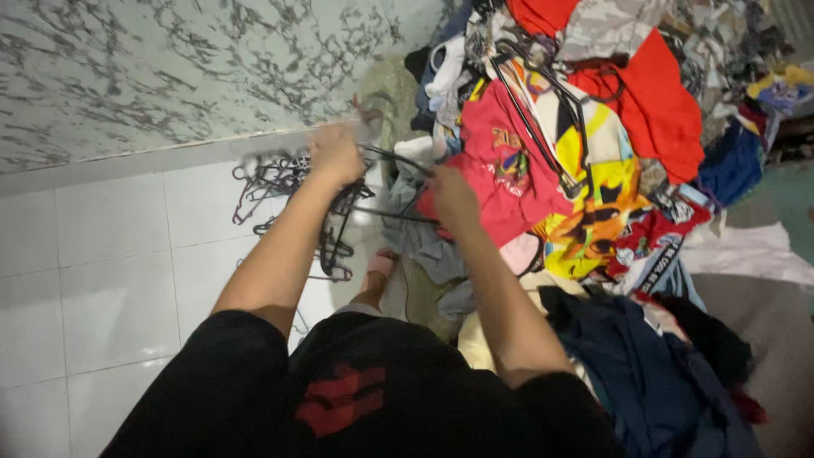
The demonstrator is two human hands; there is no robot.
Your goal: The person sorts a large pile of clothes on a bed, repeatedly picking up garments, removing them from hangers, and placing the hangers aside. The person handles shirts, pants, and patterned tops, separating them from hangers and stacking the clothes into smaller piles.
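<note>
Two bare hands meet over one dark wire hanger (398, 182), seen from above past a black shirt. Left hand (336, 155) is closed in a fist around the hanger's far-left end, close to the hook. Right hand (452, 197) is closed too, fingers curled over the hanger's right side where it meets a red printed garment (500, 174); whether it pinches wire, cloth or both cannot be told, as motion blur softens both hands. The hanger is thin and black, its triangle frame stretched between the two hands above the floor, partly hidden by them. Just under and left of the left hand lies a tangled heap of hangers (288, 199) on the white tiled floor (110, 271), near a marbled wall (170, 68). A likely snag: the held hanger's hook or corner could catch in that tangle and drag several along, or its wire could hook the red cloth and pull or stretch it. To the right spreads a large pile of clothes (644, 102), with red, yellow and patterned pieces far off and dark blue garments (644, 365) near. A grey garment (424, 242) lies between the arms.
</note>
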